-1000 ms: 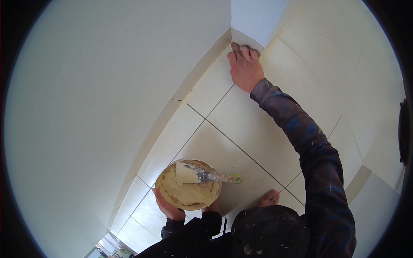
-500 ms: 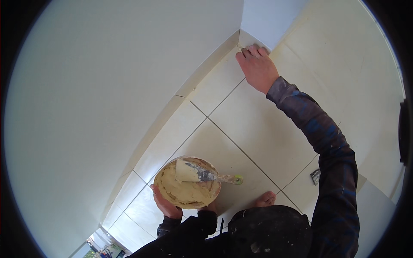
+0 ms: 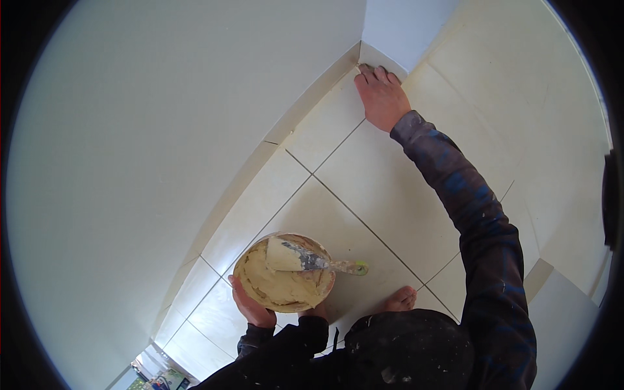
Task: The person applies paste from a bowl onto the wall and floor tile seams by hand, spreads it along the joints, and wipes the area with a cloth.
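Observation:
My left hand [image 3: 252,305] grips the side of a round tub [image 3: 284,307] of thick cream-coloured paste [image 3: 276,283], its fingers partly hidden beneath. Across the tub lies a putty knife [image 3: 304,260], blade on the paste and handle sticking out past the right rim. My right hand [image 3: 383,97] reaches far forward to the wall corner, down at the skirting tile [image 3: 383,60]. Its fingers are bent and slightly apart, with nothing visible in them. The fingertips are partly hidden against the skirting.
A pale wall [image 3: 182,117] with tile skirting [image 3: 244,182] runs along the left. Cream floor tiles [image 3: 383,188] with dark joints lie below me. My bare foot [image 3: 401,299] is beside the tub. Assorted small items [image 3: 159,377] sit at the lower left.
My right hand has shifted slightly left, closer into the corner, and its forearm has swung left. A small dark item on the floor is now hidden behind that arm. The tub is nearly unmoved.

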Available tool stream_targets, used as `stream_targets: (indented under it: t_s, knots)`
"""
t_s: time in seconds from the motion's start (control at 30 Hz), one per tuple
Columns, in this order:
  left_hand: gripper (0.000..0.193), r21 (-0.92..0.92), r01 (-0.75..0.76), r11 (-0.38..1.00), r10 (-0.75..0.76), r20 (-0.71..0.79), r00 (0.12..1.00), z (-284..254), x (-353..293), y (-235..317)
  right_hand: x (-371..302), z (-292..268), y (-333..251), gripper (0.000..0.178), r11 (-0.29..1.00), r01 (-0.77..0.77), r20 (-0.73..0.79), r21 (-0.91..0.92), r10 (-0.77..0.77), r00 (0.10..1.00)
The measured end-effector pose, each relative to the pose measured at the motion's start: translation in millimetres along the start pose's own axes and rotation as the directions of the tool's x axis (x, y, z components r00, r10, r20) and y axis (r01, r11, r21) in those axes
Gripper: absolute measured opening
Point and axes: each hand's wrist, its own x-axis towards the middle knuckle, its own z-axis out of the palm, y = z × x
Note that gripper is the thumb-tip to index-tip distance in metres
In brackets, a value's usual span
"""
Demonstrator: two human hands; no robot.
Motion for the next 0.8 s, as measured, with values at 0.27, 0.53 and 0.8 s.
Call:
stream_targets:
  t_s: [0.27,0.53,0.8]
  knots:
    - [0.063,0.019,-0.005,1.000,0.005,-0.003,1.000,-2,4,2,-13,8,-10,0.031,0.853,-0.308,0.130,0.422,0.280,0.951]
    - [0.062,-0.016,0.007,1.000,-0.007,-0.025,1.000,-8,2,9,20,19,-58,0.041,0.501,-0.554,0.245,0.664,0.555,0.795]
    - [0.063,-0.017,-0.015,1.000,0.015,0.005,1.000,-1,-9,-6,1,26,-27,0.032,0.456,-0.534,0.211,0.712,0.587,0.782]
